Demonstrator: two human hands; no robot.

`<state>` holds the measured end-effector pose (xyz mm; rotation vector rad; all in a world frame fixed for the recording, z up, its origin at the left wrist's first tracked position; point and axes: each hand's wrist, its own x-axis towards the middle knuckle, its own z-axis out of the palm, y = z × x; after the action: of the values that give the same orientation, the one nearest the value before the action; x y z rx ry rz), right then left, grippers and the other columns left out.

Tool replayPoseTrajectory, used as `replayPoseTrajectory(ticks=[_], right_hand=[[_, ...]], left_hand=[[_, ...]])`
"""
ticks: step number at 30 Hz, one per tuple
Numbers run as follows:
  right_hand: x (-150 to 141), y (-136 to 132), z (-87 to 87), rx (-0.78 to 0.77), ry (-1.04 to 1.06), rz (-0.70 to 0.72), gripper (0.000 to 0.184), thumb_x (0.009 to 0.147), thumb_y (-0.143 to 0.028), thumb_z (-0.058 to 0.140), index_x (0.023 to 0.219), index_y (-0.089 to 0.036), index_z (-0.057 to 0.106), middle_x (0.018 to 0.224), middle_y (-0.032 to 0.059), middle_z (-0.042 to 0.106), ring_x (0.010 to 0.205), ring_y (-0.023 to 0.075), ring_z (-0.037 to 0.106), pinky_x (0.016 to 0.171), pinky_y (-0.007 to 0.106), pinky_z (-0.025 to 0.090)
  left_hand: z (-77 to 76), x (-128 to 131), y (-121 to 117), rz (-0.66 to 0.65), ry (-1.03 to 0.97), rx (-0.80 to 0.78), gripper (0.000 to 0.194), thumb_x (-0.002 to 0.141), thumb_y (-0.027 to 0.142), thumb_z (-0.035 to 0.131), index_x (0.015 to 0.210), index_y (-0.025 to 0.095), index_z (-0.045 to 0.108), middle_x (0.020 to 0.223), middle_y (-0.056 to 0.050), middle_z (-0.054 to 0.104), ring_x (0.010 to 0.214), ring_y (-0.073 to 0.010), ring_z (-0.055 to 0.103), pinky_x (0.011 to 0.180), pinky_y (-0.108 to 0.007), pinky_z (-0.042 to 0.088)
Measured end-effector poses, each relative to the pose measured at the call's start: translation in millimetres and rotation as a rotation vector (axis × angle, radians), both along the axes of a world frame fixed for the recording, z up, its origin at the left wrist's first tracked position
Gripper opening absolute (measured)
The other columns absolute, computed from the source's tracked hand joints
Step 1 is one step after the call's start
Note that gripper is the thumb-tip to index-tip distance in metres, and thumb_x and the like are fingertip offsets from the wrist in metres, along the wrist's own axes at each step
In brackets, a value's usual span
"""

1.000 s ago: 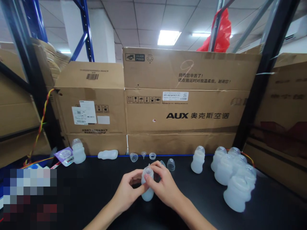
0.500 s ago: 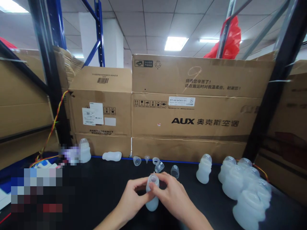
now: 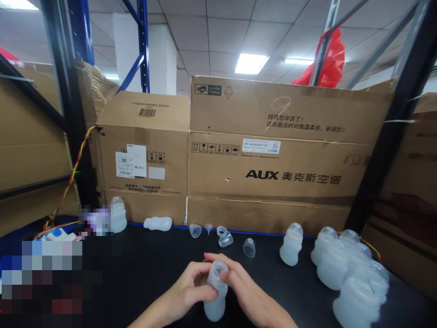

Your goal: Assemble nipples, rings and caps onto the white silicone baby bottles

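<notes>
Near the front edge of the black worktop (image 3: 143, 278), both hands hold one translucent silicone bottle (image 3: 216, 291) upright. The left hand (image 3: 191, 289) wraps the bottle's body from the left, thumb across its front. The right hand (image 3: 244, 289) comes in from the right with its fingers pinched around the bottle's neck, just below the open mouth.

Farther back, small clear parts lie in a loose row: a cup-shaped cap (image 3: 195, 230), a tiny funnel (image 3: 208, 227), a ring piece (image 3: 224, 237) and a dome cap (image 3: 249, 247). To the right stands a single bottle (image 3: 292, 243), and beyond it a tight cluster of bottles (image 3: 351, 269) reaching toward the near right. At the far left another bottle (image 3: 118, 214) stands upright and one bottle lies on its side (image 3: 158, 223). Large cardboard boxes (image 3: 266, 155) wall off the far side of the worktop.
</notes>
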<state>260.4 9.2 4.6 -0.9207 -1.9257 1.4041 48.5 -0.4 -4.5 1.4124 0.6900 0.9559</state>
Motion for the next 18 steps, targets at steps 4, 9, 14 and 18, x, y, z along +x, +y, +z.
replayPoseTrajectory(ticks=[4,9,14,18], right_hand=[[-9.1,2.1,-16.5,-0.019,0.156,-0.051,0.074,0.096,-0.080,0.043,0.149,-0.030,0.056,0.153,0.0088,0.051,0.145,0.0324,0.042,0.124,0.052,0.026],[-24.8,10.2,-30.0,0.062,0.266,-0.155,0.080,0.095,-0.080,0.046,0.152,-0.023,0.049,0.146,0.0133,0.052,0.136,0.0300,0.049,0.121,0.049,0.033],[-23.4,15.8,-7.7,0.361,0.200,-0.235,0.049,0.097,-0.062,0.059,0.118,-0.019,0.070,0.106,0.0077,0.064,0.096,0.0203,0.061,0.088,0.033,0.050],[-14.1,13.3,9.9,0.377,-0.005,-0.277,0.043,0.092,-0.059,0.068,0.087,-0.016,0.069,0.077,0.0027,0.065,0.070,0.0150,0.057,0.065,0.027,0.044]], left_hand=[[-5.4,-1.7,2.3,-0.041,-0.059,-0.112,0.046,0.072,0.045,0.078,0.106,0.015,0.075,0.086,-0.005,0.065,0.080,-0.0188,0.059,0.077,-0.030,0.047],[-11.7,-3.3,6.7,0.070,0.020,-0.108,0.050,0.075,0.058,0.074,0.098,0.014,0.068,0.073,-0.003,0.060,0.063,-0.0151,0.055,0.058,-0.026,0.046],[-12.3,-8.2,5.8,0.110,0.066,-0.076,0.052,0.080,0.063,0.070,0.100,0.015,0.066,0.074,-0.002,0.061,0.064,-0.0167,0.059,0.058,-0.026,0.048],[-4.6,-8.3,1.2,0.081,0.164,0.051,0.048,0.086,0.062,0.067,0.103,0.016,0.070,0.079,-0.002,0.063,0.072,-0.0166,0.057,0.065,-0.026,0.046]])
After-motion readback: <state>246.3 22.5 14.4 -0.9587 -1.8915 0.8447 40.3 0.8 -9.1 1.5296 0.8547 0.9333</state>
